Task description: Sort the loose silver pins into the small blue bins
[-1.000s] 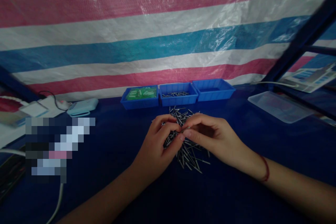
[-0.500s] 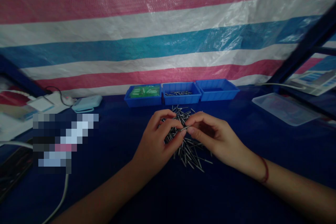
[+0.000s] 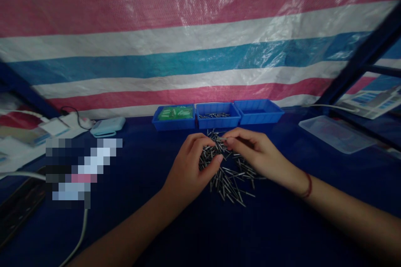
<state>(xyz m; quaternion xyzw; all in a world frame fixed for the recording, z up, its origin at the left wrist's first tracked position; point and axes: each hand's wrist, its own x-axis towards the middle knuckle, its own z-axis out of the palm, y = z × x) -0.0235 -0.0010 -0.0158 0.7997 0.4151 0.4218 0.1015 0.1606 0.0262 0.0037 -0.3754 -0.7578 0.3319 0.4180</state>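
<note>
A loose pile of small metal pins (image 3: 232, 179) lies on the dark blue table. My left hand (image 3: 191, 167) rests on the pile's left side, its fingers curled round a bunch of pins. My right hand (image 3: 253, 154) sits just to the right, thumb and forefinger pinched on a single pin near the pile's far edge. The fingertips of both hands almost meet above the pile. A red cord circles my right wrist.
Three blue trays stand in a row behind the pile: the left tray (image 3: 173, 123) holds green parts, the middle tray (image 3: 216, 121) holds pins, the right tray (image 3: 258, 112) looks bare. A clear lid (image 3: 336, 133) lies right; a pale blue device (image 3: 108, 126) and cables sit left.
My right hand has shifted up and away with its pinched pin. The left hand stays curled on the pile. The view has tilted slightly upward.
</note>
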